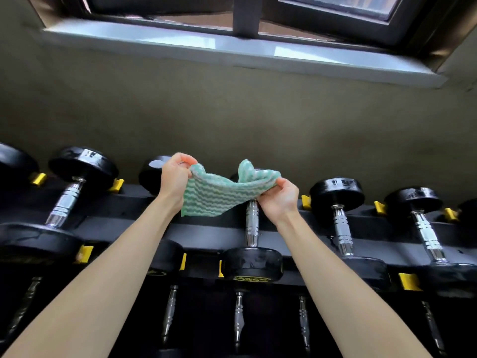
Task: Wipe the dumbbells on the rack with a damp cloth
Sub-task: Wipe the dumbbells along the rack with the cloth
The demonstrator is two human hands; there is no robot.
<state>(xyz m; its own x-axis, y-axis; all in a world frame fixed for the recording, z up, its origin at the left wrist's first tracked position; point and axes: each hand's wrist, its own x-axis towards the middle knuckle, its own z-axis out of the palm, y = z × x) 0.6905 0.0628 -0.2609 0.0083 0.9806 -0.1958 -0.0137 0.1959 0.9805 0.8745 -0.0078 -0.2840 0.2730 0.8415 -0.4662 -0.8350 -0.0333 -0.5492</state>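
Below the window, the rack (211, 228) cradled dumbbells (251, 226), handles front-to-back; we gripped the cloth (214, 195) with left hand (174, 180) and right hand (280, 197).

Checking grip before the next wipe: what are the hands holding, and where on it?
The cloth, stretched between both hands above the rack: left hand pinches its upper left edge, right hand its right edge.
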